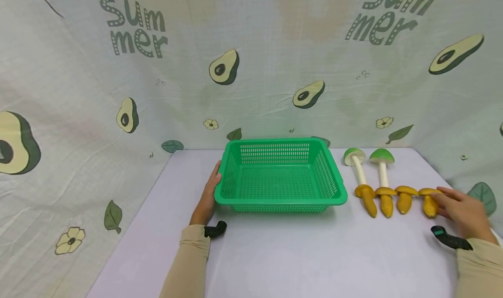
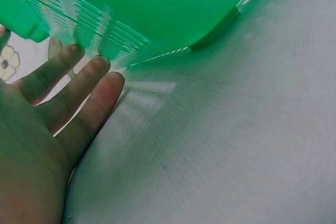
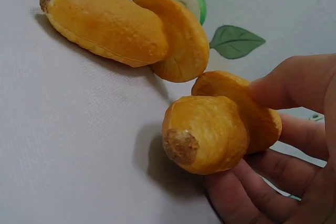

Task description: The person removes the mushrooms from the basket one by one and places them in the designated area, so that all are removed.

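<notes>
A green plastic basket (image 1: pixel 280 184) with slotted walls stands on the table. My left hand (image 1: pixel 209 193) lies along its left side; in the left wrist view, straight fingers (image 2: pixel 79 90) touch the slotted wall. At the right end of a row of mushrooms, my right hand (image 1: pixel 463 208) pinches a yellow mushroom (image 1: pixel 430 202) by its cap. The right wrist view shows the thumb on top of that cap and fingers behind and below, with the brown stem end of the mushroom (image 3: pixel 207 135) facing the camera. Another yellow mushroom (image 3: pixel 110 24) lies just beside it.
Left of the pinched one lie several more yellow mushrooms (image 1: pixel 404 200). Behind them are two green-capped mushrooms with white stems (image 1: pixel 383 171). A printed cloth (image 1: pixel 259 36) with avocados hangs behind the white table (image 1: pixel 314 254).
</notes>
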Motion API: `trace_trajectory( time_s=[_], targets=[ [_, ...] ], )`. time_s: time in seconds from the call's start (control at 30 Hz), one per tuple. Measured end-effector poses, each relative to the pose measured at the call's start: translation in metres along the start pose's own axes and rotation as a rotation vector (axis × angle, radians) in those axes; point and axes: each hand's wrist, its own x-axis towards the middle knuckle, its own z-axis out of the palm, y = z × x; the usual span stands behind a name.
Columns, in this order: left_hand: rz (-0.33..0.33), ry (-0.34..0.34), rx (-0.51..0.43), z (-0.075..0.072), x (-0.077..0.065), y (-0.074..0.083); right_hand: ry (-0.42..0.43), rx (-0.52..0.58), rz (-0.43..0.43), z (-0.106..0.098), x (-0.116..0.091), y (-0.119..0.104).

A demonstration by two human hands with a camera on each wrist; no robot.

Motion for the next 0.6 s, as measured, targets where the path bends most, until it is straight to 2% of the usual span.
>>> trace_trajectory(
  time_s=[0.6],
  targets=[
    [0.013,-0.001,0.004,-0.0002,-0.0015,-0.0001,0.028,-0.113,0.0,0.0028,-0.0042,-0.0042]
  ],
)
